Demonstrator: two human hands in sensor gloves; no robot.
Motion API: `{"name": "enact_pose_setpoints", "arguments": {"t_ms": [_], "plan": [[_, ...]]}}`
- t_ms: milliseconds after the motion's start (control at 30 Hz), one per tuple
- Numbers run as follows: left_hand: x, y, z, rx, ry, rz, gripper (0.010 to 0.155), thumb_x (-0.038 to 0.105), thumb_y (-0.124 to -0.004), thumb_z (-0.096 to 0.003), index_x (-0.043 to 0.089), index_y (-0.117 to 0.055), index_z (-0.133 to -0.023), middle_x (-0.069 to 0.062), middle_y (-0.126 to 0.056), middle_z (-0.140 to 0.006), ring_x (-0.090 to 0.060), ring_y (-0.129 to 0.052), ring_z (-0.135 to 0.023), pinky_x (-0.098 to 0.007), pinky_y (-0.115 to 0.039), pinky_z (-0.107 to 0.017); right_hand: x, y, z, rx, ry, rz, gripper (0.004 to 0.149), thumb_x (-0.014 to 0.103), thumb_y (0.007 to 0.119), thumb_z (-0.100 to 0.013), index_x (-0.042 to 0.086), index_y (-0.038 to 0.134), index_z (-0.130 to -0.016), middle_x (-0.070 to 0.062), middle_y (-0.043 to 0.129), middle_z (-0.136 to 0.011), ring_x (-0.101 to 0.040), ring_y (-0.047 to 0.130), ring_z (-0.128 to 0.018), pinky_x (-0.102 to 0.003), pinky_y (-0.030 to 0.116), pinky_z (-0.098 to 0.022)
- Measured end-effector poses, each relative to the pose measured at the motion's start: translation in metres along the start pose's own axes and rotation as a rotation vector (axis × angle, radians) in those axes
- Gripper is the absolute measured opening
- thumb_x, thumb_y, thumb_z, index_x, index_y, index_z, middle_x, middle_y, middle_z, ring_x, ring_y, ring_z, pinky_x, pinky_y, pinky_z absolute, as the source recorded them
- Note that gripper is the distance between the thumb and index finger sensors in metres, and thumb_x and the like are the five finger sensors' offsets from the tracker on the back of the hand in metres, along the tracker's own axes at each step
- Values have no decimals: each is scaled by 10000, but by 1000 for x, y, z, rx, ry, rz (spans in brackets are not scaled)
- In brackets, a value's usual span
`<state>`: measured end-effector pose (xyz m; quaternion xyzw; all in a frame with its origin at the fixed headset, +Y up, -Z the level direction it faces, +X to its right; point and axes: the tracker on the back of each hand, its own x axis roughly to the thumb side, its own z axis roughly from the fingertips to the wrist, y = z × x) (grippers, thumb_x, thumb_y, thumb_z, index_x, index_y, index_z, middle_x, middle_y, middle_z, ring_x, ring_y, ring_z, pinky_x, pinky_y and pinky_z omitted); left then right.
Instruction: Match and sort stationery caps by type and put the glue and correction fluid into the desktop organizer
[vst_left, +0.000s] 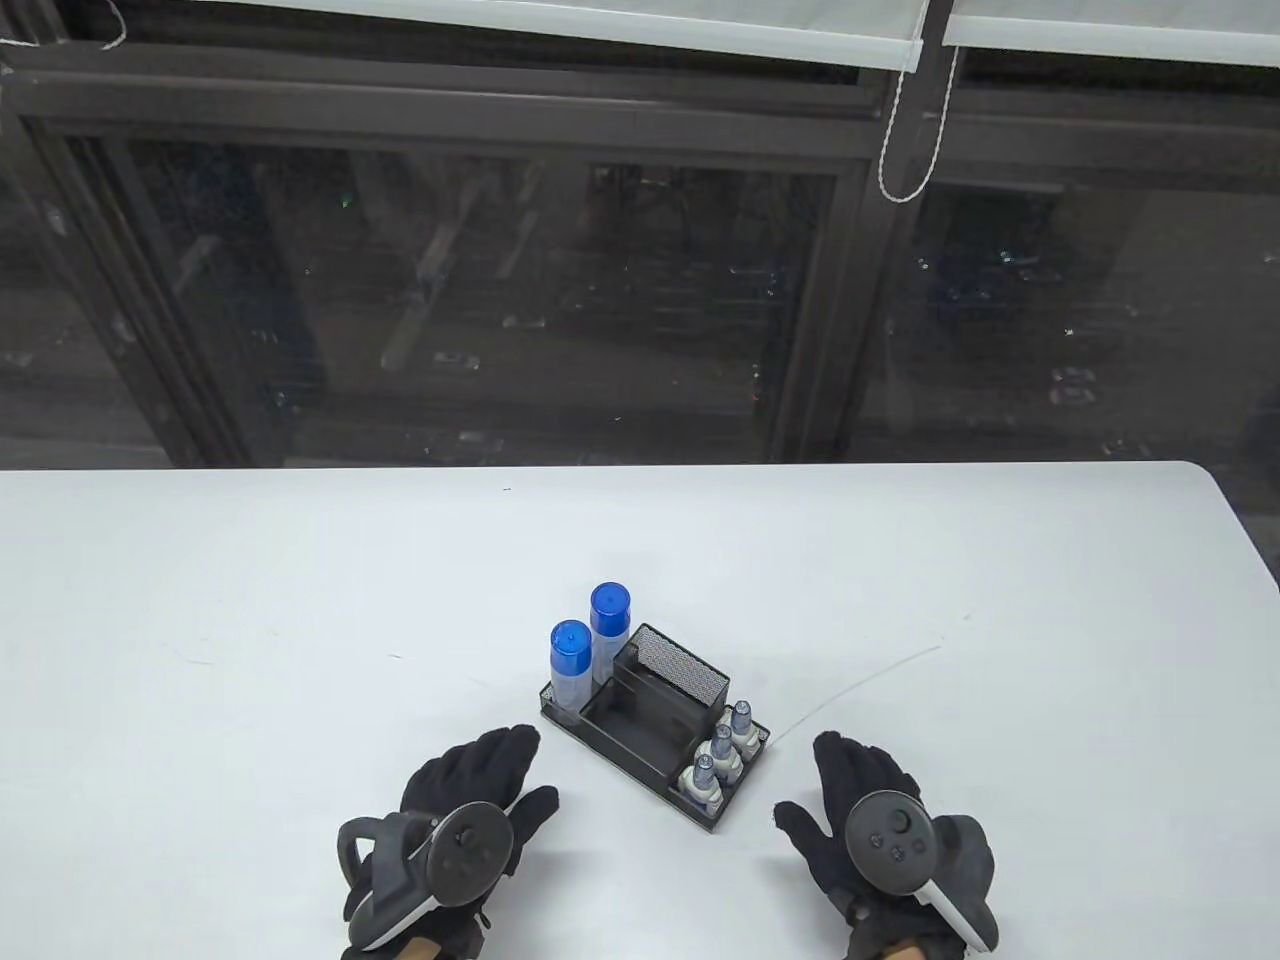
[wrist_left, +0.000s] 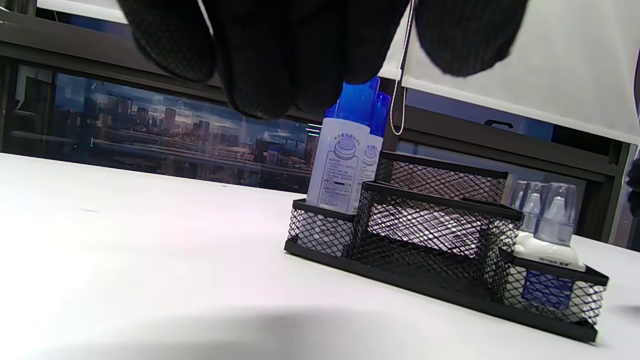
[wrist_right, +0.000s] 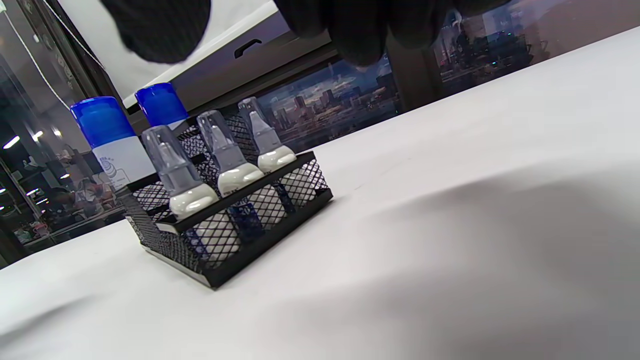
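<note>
- Two black-gloved hands, the left hand (vst_left: 470, 800) and the right hand (vst_left: 870, 810), rest relaxed on the white tabletop (vst_left: 250, 620), grasping nothing.
- Between them sits the black mesh desktop organizer (vst_left: 655, 725); two blue-capped glue bottles (vst_left: 571, 670) stand in its end ahead of the left hand, three clear-capped correction fluid bottles (vst_left: 720, 760) beside the right hand.
- The sorting looks finished; best is to check each cap sits straight and draw back without nudging the mesh.
</note>
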<state>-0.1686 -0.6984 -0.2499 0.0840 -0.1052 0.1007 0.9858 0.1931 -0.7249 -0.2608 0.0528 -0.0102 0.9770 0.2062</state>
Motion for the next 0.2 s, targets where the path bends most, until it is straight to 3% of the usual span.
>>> {"name": "enact_pose_setpoints", "arguments": {"t_ms": [200], "plan": [[1,-4,-2,-22,-5,6,629,601,-676,-554,290,-632,-1099,-31,-794,-1109,-290,-893,-977,-547,-726,-698,0,1,0,5,-4,-2,761,531,703,-502,170,443,-1120,-181,517,-1140,-467,482,-1048,-649,400,-748]]}}
